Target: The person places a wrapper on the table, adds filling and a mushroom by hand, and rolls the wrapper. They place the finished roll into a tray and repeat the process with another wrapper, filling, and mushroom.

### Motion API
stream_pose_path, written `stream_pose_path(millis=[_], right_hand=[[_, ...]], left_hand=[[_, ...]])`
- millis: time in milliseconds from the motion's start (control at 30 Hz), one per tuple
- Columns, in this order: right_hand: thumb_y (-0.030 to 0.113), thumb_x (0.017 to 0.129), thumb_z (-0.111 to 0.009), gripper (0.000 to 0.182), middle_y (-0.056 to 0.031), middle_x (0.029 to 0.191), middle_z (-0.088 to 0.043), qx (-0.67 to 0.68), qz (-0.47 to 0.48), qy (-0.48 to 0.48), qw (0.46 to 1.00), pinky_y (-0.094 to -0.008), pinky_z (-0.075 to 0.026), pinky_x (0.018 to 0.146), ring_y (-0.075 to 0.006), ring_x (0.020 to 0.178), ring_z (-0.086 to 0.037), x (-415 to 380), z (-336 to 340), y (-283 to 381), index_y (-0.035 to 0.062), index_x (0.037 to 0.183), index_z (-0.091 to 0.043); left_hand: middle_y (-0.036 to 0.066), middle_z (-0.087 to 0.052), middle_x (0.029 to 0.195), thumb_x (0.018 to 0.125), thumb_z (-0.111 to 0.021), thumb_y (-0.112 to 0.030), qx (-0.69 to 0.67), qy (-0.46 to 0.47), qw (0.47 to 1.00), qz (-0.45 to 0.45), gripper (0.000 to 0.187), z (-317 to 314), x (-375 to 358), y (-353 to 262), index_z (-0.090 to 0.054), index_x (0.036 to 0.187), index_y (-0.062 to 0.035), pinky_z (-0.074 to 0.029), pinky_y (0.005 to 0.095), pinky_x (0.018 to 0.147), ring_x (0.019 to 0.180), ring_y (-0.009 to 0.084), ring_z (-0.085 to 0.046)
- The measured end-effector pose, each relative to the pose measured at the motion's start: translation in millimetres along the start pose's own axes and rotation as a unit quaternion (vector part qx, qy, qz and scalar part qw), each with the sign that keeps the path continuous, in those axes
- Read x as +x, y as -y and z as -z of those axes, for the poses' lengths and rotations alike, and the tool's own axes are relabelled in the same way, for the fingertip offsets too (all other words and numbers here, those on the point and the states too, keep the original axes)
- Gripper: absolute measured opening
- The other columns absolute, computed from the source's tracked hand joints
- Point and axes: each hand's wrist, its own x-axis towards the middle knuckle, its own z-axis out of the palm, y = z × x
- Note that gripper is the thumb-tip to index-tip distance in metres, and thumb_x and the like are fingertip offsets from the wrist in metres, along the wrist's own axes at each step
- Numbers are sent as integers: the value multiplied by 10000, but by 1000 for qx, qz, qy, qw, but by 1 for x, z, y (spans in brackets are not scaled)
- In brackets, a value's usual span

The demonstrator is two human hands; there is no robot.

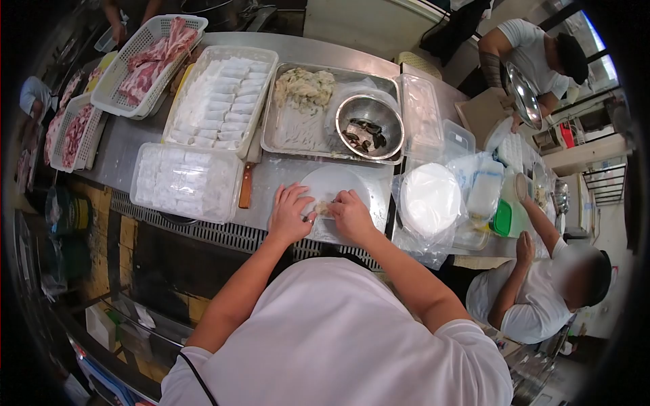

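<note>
A thin round white wrapper [334,181] lies flat on the steel table in front of me. On its near part sits a small lump of pale filling [321,208] between my hands. My left hand [292,211] rests at the wrapper's left side, fingers spread, with the thumb by the lump. Closed at the lump's right side, my right hand [352,215] has its fingertips pinched on the filling. Behind the wrapper, a metal tray [298,142] holds a heap of the same pale mixture [305,91] and a steel bowl [370,126] with dark pieces inside.
White rolls fill a plastic tub [254,61] and a lidded container [186,183]. A wooden-handled knife [246,186] lies left of my hands. Stacked round wrappers [430,199] in plastic sit to the right. Raw meat fills baskets [149,68] far left. Co-workers [535,298] stand on the right.
</note>
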Motion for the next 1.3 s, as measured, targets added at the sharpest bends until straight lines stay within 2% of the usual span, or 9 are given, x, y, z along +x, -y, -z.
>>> stream_pose_path(millis=[67,167,267,467,867,1067,1167,1200,1300], right_hand=[[78,898,-773,148,-145,1084,-702,23,-6,0,1000,-457,-581,900,-364,1011,-686,1,-6,-6,43,1024,-842],[88,910,-778,139,-164,1007,-700,107,-119,-55,985,-479,-584,890,-385,994,-702,-4,13,10,25,1016,-841],[41,915,-749,164,-195,996,-727,88,-125,7,988,-474,-596,892,-402,976,-727,-8,22,-4,-4,1050,-830],[-21,900,-659,283,-241,1142,-766,140,-189,-7,972,-460,-607,915,-401,978,-757,-9,49,-14,-17,1135,-818],[117,903,-756,230,-209,1026,-781,24,-107,44,993,-473,-613,861,-427,888,-747,-9,16,-16,9,1094,-828],[114,955,-722,188,-204,930,-797,151,-201,12,968,-442,-630,771,-349,782,-772,-5,29,-36,-8,1063,-818],[151,1003,-736,199,-167,893,-788,358,-363,41,859,-384,-612,695,-234,710,-744,2,45,-37,-20,1069,-813],[174,1039,-736,218,-126,850,-760,366,-361,35,857,-347,-597,658,-160,687,-695,3,45,-37,-31,1069,-804],[156,999,-752,217,-171,903,-785,268,-288,49,918,-397,-625,703,-259,709,-742,8,36,-32,-28,1102,-802]], left_hand=[[77,-646,1444,825,-846,-194,2,0,1000,3,364,1,1,-1,-779,1177,-129,-265,586,1337,1503,318,-506],[80,-648,1448,824,-848,-192,3,-2,1000,2,359,0,1,0,-780,1171,-127,-269,584,1335,1504,320,-507],[87,-652,1446,823,-851,-191,-2,-4,1000,2,363,0,1,0,-781,1173,-123,-272,583,1333,1501,322,-513],[103,-655,1458,839,-832,-143,-19,6,1000,-8,364,-2,-1,7,-774,1197,-110,-274,583,1332,1503,332,-518],[119,-651,1492,853,-828,-135,5,31,999,-12,355,5,-1,6,-764,1200,-92,-278,623,1311,1516,354,-517],[107,-657,1480,850,-829,-151,11,22,999,-24,353,4,-2,9,-768,1195,-105,-292,614,1309,1500,345,-532],[102,-663,1464,850,-829,-156,13,12,999,-28,350,3,-3,9,-770,1191,-107,-302,610,1305,1488,341,-543],[100,-665,1460,850,-828,-156,11,9,999,-29,348,3,-3,9,-771,1190,-108,-303,609,1303,1486,340,-545],[98,-668,1451,851,-827,-159,10,4,999,-34,343,4,-2,8,-773,1186,-108,-307,608,1300,1480,338,-550]])
